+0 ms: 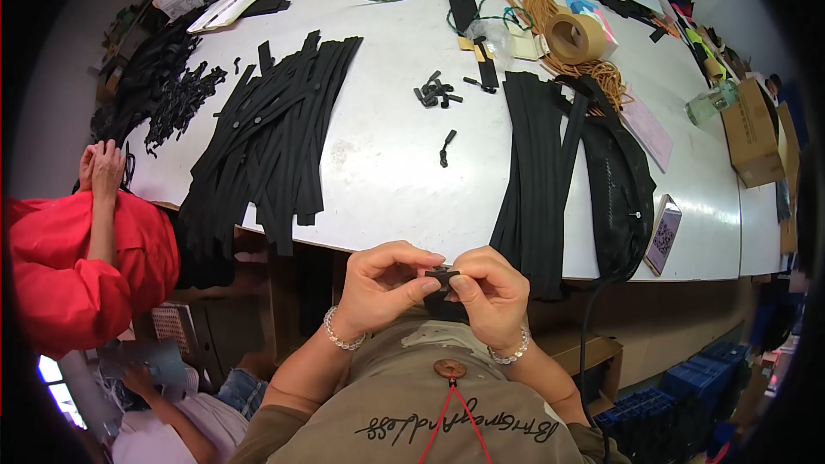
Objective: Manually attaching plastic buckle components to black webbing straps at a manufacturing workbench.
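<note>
Close to my chest, below the white table's (387,172) front edge, my left hand (382,282) and my right hand (488,292) pinch a small black piece (442,276) between their fingertips. A black strap hangs down from it behind my fingers. Both wrists wear bead bracelets. On the table ahead lie a single small black puller (446,146) and a little heap of the same black parts (436,90). A pile of long black strips (275,133) spreads to the left, and another bundle of black strips (537,163) hangs over the edge on the right.
A person in red (69,266) sits at the left with hands (101,167) on black pieces. A tape roll (576,37), tan cords, a phone (663,234), a clear bottle (711,103) and cardboard boxes (752,133) lie to the right. Blue crates (687,395) stand on the floor.
</note>
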The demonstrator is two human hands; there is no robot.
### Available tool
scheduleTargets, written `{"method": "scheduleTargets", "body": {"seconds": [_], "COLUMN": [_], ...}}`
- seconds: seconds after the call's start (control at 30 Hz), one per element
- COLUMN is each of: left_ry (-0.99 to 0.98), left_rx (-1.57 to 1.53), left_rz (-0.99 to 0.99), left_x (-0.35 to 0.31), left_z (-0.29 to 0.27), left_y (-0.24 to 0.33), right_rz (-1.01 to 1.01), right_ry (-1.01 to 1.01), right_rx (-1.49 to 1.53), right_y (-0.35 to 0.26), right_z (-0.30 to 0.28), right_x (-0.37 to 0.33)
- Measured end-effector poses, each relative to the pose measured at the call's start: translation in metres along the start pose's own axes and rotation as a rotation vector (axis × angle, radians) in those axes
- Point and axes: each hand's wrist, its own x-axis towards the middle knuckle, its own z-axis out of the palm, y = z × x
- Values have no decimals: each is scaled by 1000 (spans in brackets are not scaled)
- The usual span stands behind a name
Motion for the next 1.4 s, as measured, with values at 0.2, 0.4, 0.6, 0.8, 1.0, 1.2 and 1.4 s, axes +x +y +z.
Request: {"method": "scheduleTargets", "body": {"seconds": [0.2,0.4,0.6,0.8,1.0,1.2,1.4], "left_ry": [24,84,159,221,349,370,370], "left_rx": [72,-39,-174,-59,-162,-180,-208], "left_rz": [-3,-492,-661,-756,-652,-587,-557], "left_x": [-11,-29,-35,-25,-30,-33,-34], "left_z": [-3,4,4,-4,2,3,3], "left_y": [-14,-44,-90,-100,-98,-107,-110], "right_rz": [127,503,759,808,830,847,761], "right_ry": [-15,62,161,262,292,328,397], "right_rx": [115,303,411,489,608,600,568], "right_y": [6,37,82,91,92,96,98], "right_z": [-4,-14,-21,-13,-8,-5,1], "right_x": [-14,-43,-62,-57,-56,-54,-56]}}
